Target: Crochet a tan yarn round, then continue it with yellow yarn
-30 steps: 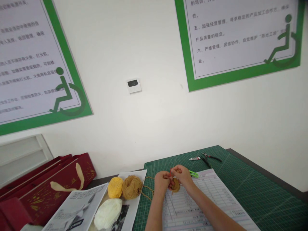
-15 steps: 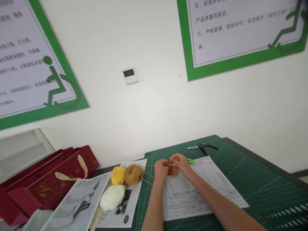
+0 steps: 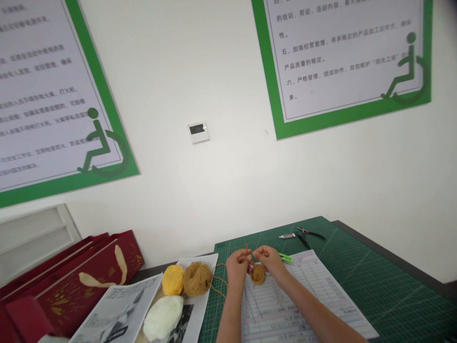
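My left hand (image 3: 237,270) is closed in a pinch, with a thin red stick (image 3: 246,248), pointed like a needle or hook, rising from its fingertips. My right hand (image 3: 270,261) also pinches, its fingertips almost touching the left ones; what lies in them is too small to make out. Just below the fingers hangs a small round brown yarn piece (image 3: 258,275). Brown yarn (image 3: 218,280) runs from a brown yarn ball (image 3: 197,278) toward my left hand. Under both hands lies a printed form (image 3: 303,305) on a green cutting mat (image 3: 357,271).
Left of the mat are a yellow yarn ball (image 3: 173,280) and a white one (image 3: 163,317) on printed sheets (image 3: 117,309). Red gift bags (image 3: 100,271) stand farther left. Beyond my right hand lie a bright green tool (image 3: 286,258), a small tube (image 3: 287,236) and pliers (image 3: 312,233).
The view has tilted up, so everything sits lower in the picture. The red stick now points upward from my left fingertips, and the brown piece shows more fully below my hands.
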Motion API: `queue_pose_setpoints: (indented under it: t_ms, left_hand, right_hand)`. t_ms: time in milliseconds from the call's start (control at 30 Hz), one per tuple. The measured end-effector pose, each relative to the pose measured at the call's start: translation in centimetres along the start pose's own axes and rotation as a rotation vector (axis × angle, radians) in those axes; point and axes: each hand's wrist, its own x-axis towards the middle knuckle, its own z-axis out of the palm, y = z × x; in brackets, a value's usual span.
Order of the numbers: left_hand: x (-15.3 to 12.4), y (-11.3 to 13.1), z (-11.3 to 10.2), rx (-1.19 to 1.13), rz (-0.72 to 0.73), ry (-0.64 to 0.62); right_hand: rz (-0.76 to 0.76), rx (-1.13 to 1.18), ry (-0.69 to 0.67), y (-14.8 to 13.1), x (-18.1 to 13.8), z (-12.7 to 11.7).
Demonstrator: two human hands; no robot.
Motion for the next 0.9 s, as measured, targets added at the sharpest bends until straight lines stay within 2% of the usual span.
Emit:
queue_pose_setpoints:
  t_ms: [200,400,667,900]
  left_hand:
    - [0.6,-0.5,0.1,-0.025,0.077,-0.026]
    - [-0.1,0.4,0.0,0.036,0.025,0.008]
    - [-0.1,0.3,0.1,0.199,0.032,0.1]
    - [-0.1,0.5,0.0,0.141,0.013,0.104]
  right_hand:
    - [0.059,0.048,-0.089,-0.2,-0.3,0.0]
    - [0.122,0.102,-0.18,-0.5,-0.9,-0.3]
    - [0.113,0.139,-0.214,-0.9,-1.3,0.1]
    - [0.087,0.123,-0.206,-0.8,-1.3,0.3]
